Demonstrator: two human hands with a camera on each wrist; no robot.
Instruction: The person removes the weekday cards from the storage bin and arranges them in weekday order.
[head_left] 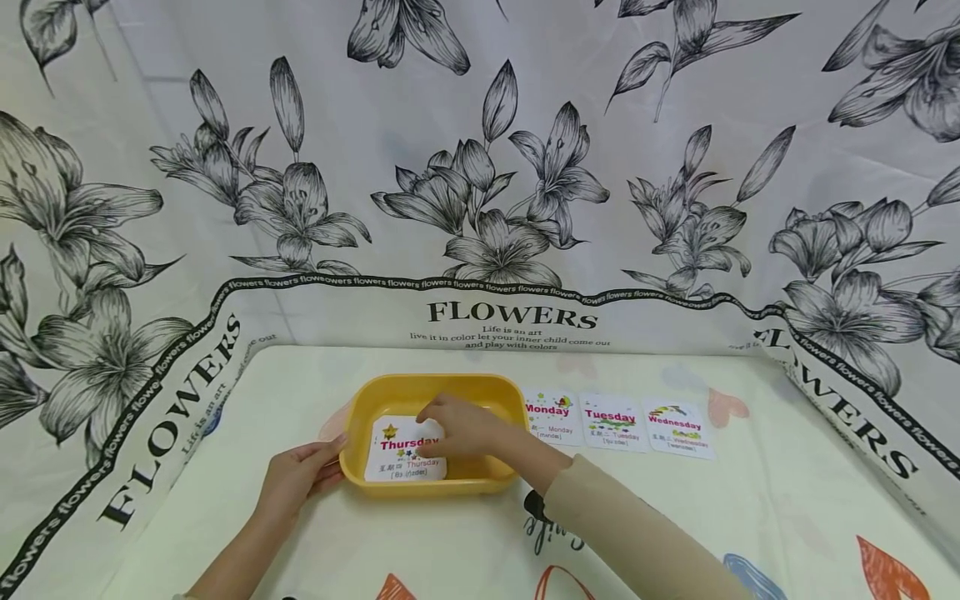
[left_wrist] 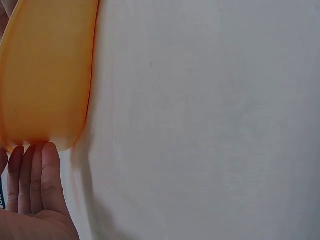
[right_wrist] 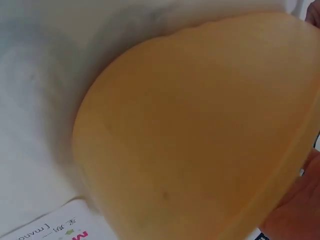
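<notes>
A yellow plastic tray (head_left: 431,490) sits on the table, and a white card printed "Thursday" (head_left: 405,471) lies face up in its left part. At the tray's left end my left hand (head_left: 296,475) holds the rim, the thumb on top and the fingers against the outer wall; those extended fingers (left_wrist: 50,170) show in the left wrist view. My right hand (head_left: 468,429) reaches over the tray's right side, with finger and thumb spread apart over the card's right edge. In the right wrist view, the tray's outer wall (right_wrist: 190,125) hides most of that hand.
To the right of the tray, cards reading "Monday" (head_left: 553,427), "Tuesday" (head_left: 611,423) and "Wednesday" (head_left: 678,429) lie in a row. The Monday card is close against the tray's right end. A flower-printed curtain (head_left: 480,200) stands behind the table.
</notes>
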